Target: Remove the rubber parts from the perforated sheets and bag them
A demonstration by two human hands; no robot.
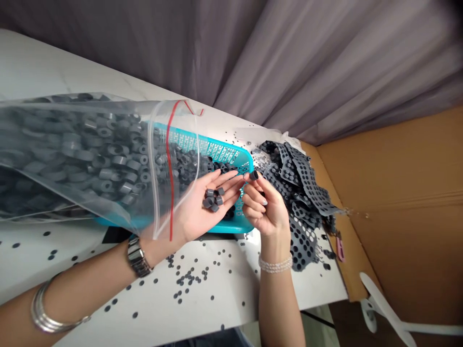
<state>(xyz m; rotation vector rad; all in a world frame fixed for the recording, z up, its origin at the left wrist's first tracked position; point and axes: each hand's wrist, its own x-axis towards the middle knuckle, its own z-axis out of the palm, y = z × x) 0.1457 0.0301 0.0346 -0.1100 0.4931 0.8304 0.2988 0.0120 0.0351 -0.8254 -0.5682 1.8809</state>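
My left hand is palm up with its fingers stretched out, bearing several small grey rubber caps in a loose pile. Its fingertips almost meet my right hand, which pinches a single dark rubber cap between thumb and forefinger. Another dark piece shows partly among the right hand's curled fingers. Beneath both hands, a turquoise plastic basket holds many more caps. A clear zip bag with a red seal line, full of similar caps, lies over the basket's left part and by my left wrist.
Perforated dark rubber sheets are heaped right of the basket. Small dark discs are scattered on the white table. A pink-handled tool lies by the cardboard on the right. A grey curtain hangs behind.
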